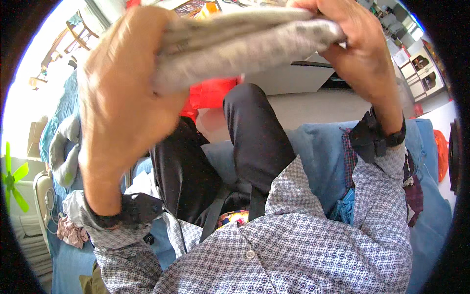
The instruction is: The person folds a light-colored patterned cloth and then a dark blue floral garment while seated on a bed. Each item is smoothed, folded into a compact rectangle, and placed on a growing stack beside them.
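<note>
Both hands hold a pale, faintly patterned piece of folded cloth (242,47) stretched between them, raised in front of the face at the top of the view. My left hand (125,81) grips its left end, close to the camera and blurred. At the other end, my right hand (360,44) pinches the cloth between thumb and fingers. The cloth hangs in at least two layers. Its exact kind cannot be told. Below it are my knees in black trousers (253,125).
I sit on a seat with a blue cover (319,147). A grey neck pillow (60,154) and crumpled pink cloth (71,231) lie at the left. A red bag-like item (213,92) is beyond my knees. Plaid cloth (349,158) lies by my right arm; a green-bladed fan (14,178) stands far left.
</note>
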Demonstrator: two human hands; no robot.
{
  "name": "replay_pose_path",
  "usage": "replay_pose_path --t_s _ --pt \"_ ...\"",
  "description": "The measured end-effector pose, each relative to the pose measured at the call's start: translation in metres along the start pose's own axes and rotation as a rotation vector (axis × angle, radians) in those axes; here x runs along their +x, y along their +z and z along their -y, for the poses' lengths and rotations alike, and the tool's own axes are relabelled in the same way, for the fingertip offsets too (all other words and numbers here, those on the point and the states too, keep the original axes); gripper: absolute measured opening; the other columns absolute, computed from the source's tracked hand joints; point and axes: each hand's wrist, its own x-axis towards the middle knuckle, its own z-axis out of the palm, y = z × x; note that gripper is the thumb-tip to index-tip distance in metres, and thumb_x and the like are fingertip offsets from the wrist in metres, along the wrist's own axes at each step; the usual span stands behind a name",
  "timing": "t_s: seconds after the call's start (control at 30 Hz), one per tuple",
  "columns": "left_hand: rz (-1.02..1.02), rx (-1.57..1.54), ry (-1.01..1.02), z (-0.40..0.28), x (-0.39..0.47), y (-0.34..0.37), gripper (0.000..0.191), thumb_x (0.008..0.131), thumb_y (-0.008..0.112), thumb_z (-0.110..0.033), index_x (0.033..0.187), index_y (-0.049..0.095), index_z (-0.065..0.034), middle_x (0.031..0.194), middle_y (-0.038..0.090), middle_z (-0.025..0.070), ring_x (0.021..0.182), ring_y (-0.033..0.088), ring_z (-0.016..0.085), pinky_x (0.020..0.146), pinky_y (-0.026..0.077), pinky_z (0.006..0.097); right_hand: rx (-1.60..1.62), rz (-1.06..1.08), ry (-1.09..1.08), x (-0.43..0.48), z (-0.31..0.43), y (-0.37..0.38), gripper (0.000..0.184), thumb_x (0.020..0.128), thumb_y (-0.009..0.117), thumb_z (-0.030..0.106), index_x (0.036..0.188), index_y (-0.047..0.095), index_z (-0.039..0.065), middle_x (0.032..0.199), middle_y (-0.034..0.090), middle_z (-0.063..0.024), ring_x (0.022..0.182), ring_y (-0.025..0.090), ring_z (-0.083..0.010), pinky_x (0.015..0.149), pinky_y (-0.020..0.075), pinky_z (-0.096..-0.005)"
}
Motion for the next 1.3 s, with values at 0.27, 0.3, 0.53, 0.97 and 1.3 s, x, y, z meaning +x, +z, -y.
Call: replay_pose_path --t_s 0.27,0.3,0.53,0.97,1.3 --pt "0.468 -0.078 0.102 -0.042 -0.116 0.087 0.022 0.071 0.06 -0.005 0.092 0.053 -0.0026 0.087 0.052 0.0143 0.084 0.054 0.032 0.074 0.044 0.0418 0.13 0.242 0.154 -0.133 0.07 0.092 0.034 0.069 0.058 0.002 0.103 0.062 0.003 0.099 0.058 -0.0165 0.098 0.059 -0.0354 0.088 0.051 -0.0443" --pt "0.483 -0.077 0.122 -0.044 -0.125 0.093 0.014 0.078 0.058 -0.011 0.088 0.052 -0.0033 0.085 0.051 0.0127 0.083 0.055 0.028 0.072 0.044 0.0386 0.197 0.217 0.2 -0.149 0.081 0.099 0.032 0.069 0.058 0.001 0.101 0.062 0.004 0.095 0.057 -0.0142 0.093 0.059 -0.0341 0.085 0.0515 -0.0436" --pt "0.489 -0.206 0.103 -0.055 -0.139 0.099 0.016 0.076 0.059 -0.008 0.09 0.053 -0.0011 0.084 0.05 0.0121 0.082 0.055 0.028 0.073 0.045 0.0382 0.318 0.179 0.388 -0.187 0.094 0.093 0.042 0.058 0.057 -0.01 0.096 0.065 0.004 0.091 0.056 -0.0079 0.084 0.056 -0.0299 0.073 0.0503 -0.0392" --pt "0.618 -0.316 0.212 -0.078 -0.145 0.111 0.017 0.077 0.059 -0.01 0.089 0.055 0.0008 0.085 0.052 0.011 0.082 0.056 0.025 0.072 0.048 0.0351 0.405 0.375 0.476 -0.206 0.111 0.055 0.036 0.059 0.063 -0.006 0.094 0.065 0.004 0.091 0.06 -0.0079 0.086 0.059 -0.0292 0.075 0.0516 -0.0383" --pt "0.633 -0.368 0.193 -0.079 -0.149 0.118 0.02 0.076 0.056 -0.009 0.092 0.055 0.0026 0.088 0.052 0.0141 0.084 0.055 0.031 0.074 0.049 0.0402 0.51 0.33 0.436 -0.147 0.059 0.078 0.058 0.082 0.072 0.021 0.133 0.056 -0.001 0.137 0.054 -0.0189 0.133 0.047 -0.0349 0.112 0.0371 -0.0436"
